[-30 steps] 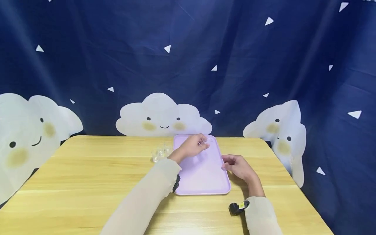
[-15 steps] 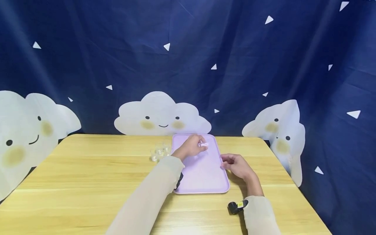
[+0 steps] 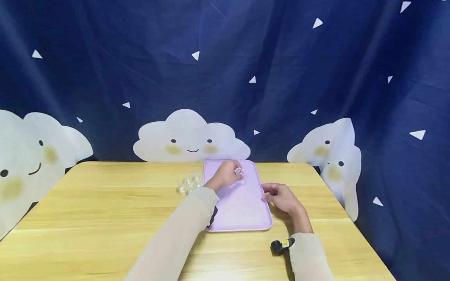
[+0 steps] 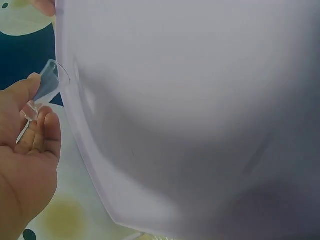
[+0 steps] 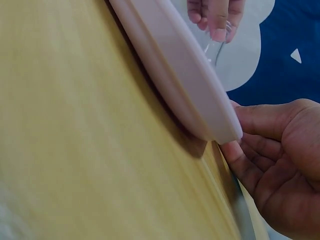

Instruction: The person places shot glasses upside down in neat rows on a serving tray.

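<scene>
My left hand (image 3: 226, 175) is over the far part of a light purple tray (image 3: 242, 212). It holds a small clear cup (image 4: 48, 81) between thumb and fingers, tilted in the left wrist view, its open rim facing away from the palm. My right hand (image 5: 285, 150) grips the tray's right side, the thumb and fingers pinching the rim (image 5: 220, 117). Seen from the right wrist, the left hand's fingers and the clear cup show just beyond that rim. Left of the tray stands a group of several small clear cups (image 3: 190, 181), close to its edge.
Tray and cups rest on a light wooden table (image 3: 116, 218). Behind the table hangs a dark blue curtain (image 3: 225, 78) with clouds and white triangles. A black wrist camera (image 3: 279, 247) sits at the right sleeve.
The left hand has shifted slightly and turned the clear cup in its fingers, so it now points at a different angle. The right hand stays on the tray's edge. The head view has drifted slightly.
</scene>
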Motion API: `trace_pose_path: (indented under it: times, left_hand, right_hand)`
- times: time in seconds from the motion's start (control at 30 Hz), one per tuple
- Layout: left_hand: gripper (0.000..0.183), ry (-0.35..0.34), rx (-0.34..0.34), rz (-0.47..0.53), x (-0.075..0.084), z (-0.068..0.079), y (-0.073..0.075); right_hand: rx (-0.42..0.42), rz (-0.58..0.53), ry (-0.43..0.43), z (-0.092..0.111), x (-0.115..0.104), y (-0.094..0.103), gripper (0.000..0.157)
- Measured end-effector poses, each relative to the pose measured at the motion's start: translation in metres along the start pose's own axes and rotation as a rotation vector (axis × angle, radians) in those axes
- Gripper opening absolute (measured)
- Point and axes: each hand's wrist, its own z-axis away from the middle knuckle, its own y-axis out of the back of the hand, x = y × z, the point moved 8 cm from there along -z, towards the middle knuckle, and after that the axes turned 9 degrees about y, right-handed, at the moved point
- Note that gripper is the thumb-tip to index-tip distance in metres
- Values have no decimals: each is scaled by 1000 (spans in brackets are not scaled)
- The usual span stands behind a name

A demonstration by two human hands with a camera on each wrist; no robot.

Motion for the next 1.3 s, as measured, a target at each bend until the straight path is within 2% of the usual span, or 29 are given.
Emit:
trace_pose_path:
  times: [0.2, 0.63, 1.3]
  left_hand:
    - [26, 18, 39, 45, 0, -2, 0]
    - [30, 85, 38, 121, -5, -4, -11]
    - [32, 48, 41, 173, -2, -2, -19]
  right_hand:
    - [6, -30, 8, -1, 0, 0, 38]
    - [8, -28, -11, 1, 1, -1, 37]
    - [14, -20, 6, 0, 1, -1, 36]
